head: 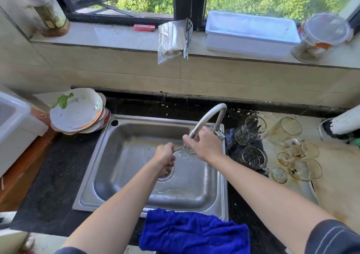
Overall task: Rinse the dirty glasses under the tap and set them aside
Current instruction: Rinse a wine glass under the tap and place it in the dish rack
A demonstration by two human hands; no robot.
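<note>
A stemmed glass [180,148] lies sideways under the running tap [209,115], over the steel sink [87,177]. My left hand [165,156] grips its stem end. My right hand [204,144] is curled around its bowl right below the spout, hiding most of it. On the counter to the right stand two clear glasses [253,126] [254,156]. Beside them several amber-stained stemmed glasses [300,153] lie on their sides, along with a taller amber glass [286,130].
A stack of dirty plates [77,111] sits at the sink's back left corner. A blue cloth [194,232] hangs over the front rim. A pale cutting board [337,177] lies at the right, a white bin [15,129] at the left. The window sill [116,37] holds a white box [251,33].
</note>
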